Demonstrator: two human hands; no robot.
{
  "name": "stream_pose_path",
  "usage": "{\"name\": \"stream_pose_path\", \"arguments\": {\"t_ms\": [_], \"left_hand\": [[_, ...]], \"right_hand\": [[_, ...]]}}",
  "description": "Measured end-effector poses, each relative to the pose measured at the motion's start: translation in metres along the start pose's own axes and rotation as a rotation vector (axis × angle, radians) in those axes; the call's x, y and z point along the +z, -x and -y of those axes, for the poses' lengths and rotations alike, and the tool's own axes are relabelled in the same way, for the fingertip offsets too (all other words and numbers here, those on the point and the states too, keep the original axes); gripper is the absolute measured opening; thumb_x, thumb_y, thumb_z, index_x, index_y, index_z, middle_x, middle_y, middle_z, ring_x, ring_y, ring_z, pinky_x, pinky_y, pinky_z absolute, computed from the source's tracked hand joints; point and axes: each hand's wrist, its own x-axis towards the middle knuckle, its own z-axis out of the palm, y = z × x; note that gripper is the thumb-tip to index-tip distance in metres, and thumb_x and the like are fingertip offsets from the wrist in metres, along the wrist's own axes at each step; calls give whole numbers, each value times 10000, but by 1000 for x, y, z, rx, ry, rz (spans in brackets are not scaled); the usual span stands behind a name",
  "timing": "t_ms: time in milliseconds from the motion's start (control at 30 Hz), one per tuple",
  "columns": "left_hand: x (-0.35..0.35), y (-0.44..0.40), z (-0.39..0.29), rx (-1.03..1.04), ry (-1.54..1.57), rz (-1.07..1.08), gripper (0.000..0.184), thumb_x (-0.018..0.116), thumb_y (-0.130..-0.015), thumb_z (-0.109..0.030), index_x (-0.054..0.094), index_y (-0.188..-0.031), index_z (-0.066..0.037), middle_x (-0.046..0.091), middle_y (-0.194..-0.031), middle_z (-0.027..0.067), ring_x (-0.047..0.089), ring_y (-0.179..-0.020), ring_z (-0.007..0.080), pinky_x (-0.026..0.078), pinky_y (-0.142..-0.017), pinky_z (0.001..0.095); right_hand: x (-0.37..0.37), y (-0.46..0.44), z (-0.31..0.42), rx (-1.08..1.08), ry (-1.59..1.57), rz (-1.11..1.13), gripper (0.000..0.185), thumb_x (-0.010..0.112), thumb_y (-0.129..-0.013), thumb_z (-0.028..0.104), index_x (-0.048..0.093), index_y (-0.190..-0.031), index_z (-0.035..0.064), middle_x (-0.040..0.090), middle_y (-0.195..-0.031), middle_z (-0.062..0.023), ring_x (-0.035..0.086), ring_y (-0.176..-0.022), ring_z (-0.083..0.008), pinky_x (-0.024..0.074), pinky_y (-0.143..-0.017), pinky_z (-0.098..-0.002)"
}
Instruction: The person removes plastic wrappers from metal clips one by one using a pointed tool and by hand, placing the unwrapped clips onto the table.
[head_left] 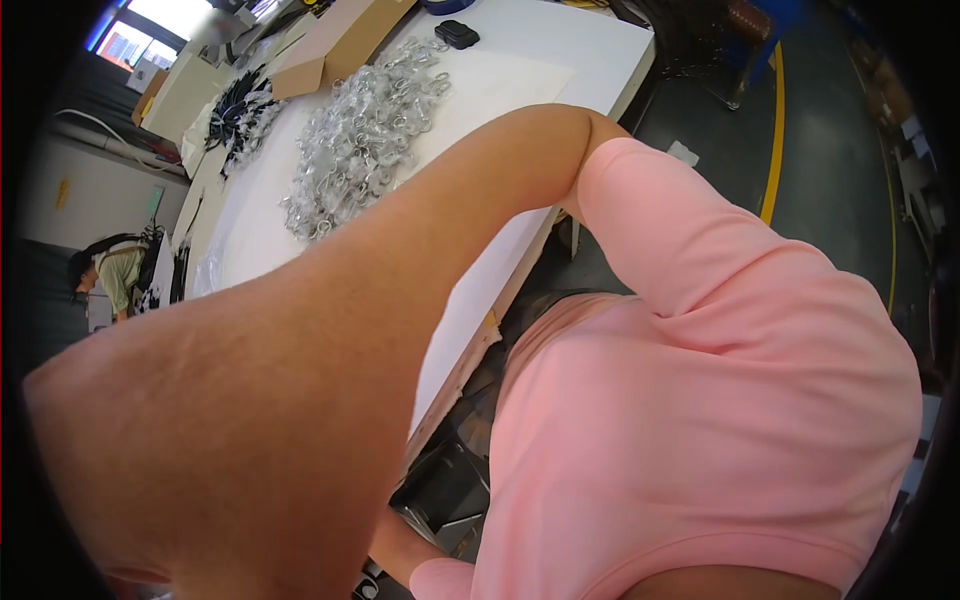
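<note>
Head view: right hand (pixel 180 490) in foreground, grip undeterminable; left hand hidden, state unverifiable; clear silver-ringed pieces (pixel 360 135) heaped on white flat-topped table (pixel 515 45).

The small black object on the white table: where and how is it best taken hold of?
I would grip the small black object by its opposite sides, coming from above and the picture's right: it looks low and compact, with rounded corners, and the pile of clear and silvery pieces lies on its left.
</note>
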Motion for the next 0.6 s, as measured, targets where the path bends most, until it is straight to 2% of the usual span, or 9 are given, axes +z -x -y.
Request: {"name": "stream_pose_path", "arguments": {"t_ms": [167, 267, 500, 600], "left_hand": [[-18, 8, -20, 80, 134, 63, 160, 657, -983, -110, 691, -1062, 26, 743, -1000, 163, 699, -943, 304, 549, -881, 402], [4, -7, 38, 60, 54, 41, 162, 664, -977, -102, 694, -1087, 13, 741, -1016, 157, 696, -942, 305, 552, -885, 406], [20, -9, 59, 66, -7, -21, 163, 663, -989, -110, 691, -1094, 10, 739, -1027, 162, 693, -945, 314, 550, -897, 405], [24, -24, 80, 57, -1, -11, 153, 684, -966, -122, 697, -1048, 6, 735, -996, 172, 691, -911, 322, 557, -843, 420]], "right_hand": [[1, -4, -2, 12, 58, -48, 247, 698, -1033, 230, 791, -1094, 9, 801, -1003, -96, 726, -930, -181, 565, -826, -338], [1, -6, -1, 10, 74, -62, 247, 697, -1033, 229, 791, -1094, 9, 802, -1006, -96, 727, -932, -181, 566, -828, -338], [6, -8, 2, -10, 131, -108, 245, 695, -1033, 225, 792, -1095, 8, 803, -1012, -98, 728, -937, -180, 566, -831, -336], [10, -11, 0, -9, 171, -136, 245, 694, -1034, 223, 792, -1096, 7, 803, -1015, -98, 729, -939, -180, 567, -833, -336]]}}
